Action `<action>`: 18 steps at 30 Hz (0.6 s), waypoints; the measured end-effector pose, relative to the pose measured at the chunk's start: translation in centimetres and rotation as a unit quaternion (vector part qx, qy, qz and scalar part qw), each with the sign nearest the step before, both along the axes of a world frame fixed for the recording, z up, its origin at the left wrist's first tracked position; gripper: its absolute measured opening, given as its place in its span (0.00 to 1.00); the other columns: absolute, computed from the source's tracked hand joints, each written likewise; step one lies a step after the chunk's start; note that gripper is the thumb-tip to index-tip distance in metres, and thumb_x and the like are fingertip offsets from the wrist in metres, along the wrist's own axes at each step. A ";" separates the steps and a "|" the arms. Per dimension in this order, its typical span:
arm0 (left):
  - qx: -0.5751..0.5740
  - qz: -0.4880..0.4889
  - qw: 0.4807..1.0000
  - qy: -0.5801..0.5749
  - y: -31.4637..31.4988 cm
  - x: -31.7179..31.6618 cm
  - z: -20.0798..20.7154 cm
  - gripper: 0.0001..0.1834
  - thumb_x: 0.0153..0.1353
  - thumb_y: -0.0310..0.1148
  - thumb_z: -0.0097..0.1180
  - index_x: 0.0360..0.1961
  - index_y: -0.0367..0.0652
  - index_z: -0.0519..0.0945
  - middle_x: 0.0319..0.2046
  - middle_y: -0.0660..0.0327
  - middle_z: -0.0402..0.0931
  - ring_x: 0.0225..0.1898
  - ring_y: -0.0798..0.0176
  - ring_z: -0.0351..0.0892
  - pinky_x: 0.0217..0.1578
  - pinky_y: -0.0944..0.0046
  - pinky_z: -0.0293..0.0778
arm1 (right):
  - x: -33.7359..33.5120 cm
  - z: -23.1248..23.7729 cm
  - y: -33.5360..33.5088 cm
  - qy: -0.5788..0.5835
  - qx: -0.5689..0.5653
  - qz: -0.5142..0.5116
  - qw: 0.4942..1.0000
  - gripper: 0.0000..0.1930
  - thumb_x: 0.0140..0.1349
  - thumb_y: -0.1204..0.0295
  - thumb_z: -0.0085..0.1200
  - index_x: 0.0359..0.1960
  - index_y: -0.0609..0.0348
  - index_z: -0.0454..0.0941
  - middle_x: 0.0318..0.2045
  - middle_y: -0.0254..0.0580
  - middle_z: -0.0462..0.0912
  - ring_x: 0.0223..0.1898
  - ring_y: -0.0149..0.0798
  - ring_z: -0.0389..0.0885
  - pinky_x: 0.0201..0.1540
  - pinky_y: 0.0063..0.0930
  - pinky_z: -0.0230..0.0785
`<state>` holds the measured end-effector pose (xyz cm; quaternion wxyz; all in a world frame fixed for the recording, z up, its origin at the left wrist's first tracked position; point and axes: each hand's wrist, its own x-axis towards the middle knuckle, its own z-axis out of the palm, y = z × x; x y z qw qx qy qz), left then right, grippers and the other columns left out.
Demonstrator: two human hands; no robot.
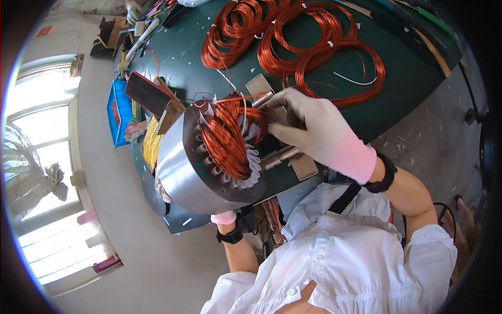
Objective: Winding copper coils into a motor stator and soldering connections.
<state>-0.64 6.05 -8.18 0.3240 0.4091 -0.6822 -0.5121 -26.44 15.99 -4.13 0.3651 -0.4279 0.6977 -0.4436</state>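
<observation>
A motor stator (180, 152) with a smooth steel shell lies on its side on a metal stand (303, 166). Copper windings (225, 138) bulge from its open face, and white slot liners (250, 170) ring the lower part. My gloved right hand (314, 123) is at the right edge of the windings, thumb and forefinger curved and apart, nothing plainly between them. A thin red wire (238, 98) runs across the top of the windings toward its fingertips. Behind the shell is my left hand, with only its pink cuff (224, 217) clearly showing; its fingers are hidden.
Several copper wire coils (340, 68) lie across the back of the green table (178, 52). Left of the stator are a phone (148, 94) on a wooden prop, a blue bin (118, 115) and a yellow bundle (151, 144). A gloved hand (134, 11) shows at the far upper left.
</observation>
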 end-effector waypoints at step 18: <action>-0.017 -0.003 0.999 -0.042 -1.5 1.0 2.1 0.22 0.63 0.40 0.50 0.54 0.39 0.69 0.52 0.52 0.72 0.52 0.59 0.72 0.52 0.61 0.67 | 2.6 -0.2 -3.7 0.197 0.010 0.011 0.980 0.17 0.59 0.63 0.48 0.43 0.65 0.69 0.19 0.47 0.79 0.22 0.52 0.80 0.26 0.41 0.72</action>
